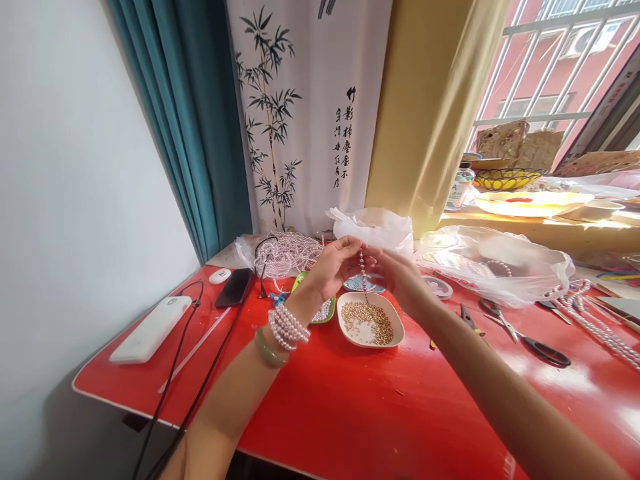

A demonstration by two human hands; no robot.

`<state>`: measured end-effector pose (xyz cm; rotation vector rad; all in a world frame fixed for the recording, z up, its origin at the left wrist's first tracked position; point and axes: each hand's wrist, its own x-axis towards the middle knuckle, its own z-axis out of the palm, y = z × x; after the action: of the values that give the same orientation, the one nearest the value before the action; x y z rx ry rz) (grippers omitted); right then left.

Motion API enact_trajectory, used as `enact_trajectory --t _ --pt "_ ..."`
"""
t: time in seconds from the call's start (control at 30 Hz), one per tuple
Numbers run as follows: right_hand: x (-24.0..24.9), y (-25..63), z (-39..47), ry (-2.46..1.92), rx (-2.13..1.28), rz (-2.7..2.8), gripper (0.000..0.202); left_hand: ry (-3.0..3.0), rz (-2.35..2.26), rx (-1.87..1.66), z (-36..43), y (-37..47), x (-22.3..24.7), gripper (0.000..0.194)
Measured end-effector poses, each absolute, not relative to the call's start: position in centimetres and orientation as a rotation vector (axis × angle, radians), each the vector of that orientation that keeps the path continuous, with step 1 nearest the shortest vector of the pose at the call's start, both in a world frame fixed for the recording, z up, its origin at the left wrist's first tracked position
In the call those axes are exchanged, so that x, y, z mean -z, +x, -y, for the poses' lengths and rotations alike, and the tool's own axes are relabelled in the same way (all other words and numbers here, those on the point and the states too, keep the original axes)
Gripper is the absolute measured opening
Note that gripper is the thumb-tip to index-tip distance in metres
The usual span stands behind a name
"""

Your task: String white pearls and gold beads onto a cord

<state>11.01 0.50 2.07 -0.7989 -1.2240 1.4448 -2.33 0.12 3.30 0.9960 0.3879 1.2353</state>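
Observation:
My left hand, with pearl strands and a green bangle at its wrist, pinches the top of a beaded strand. The strand hangs down over a cream bowl of gold beads. Beside it on the right is my right hand, its fingers near the strand's top and slightly blurred; whether they grip it is unclear. Behind the cream bowl sits a blue dish. A green tray of white beads is partly hidden by my left hand.
Pearl strands lie in a heap at the back. On the left are a phone, a white power bank and cables. Scissors, pliers and a plastic bag lie on the right of the red table.

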Motion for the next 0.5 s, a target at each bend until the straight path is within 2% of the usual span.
enact_trajectory --t 0.17,0.33,0.5 --pt "1.7 11.1 2.3 -0.777 -1.712 1.242 0.028 0.835 -0.443 -1.375 -1.4 -2.5 -2.5 0.006" --pt "2.1 11.1 3.9 -0.835 -1.670 1.268 0.021 0.726 -0.431 -1.478 -2.2 -2.8 -1.9 0.007" --pt "2.2 10.7 3.4 -0.840 -1.671 1.236 0.023 0.704 -0.405 -1.492 -1.9 -2.8 -2.2 0.008"
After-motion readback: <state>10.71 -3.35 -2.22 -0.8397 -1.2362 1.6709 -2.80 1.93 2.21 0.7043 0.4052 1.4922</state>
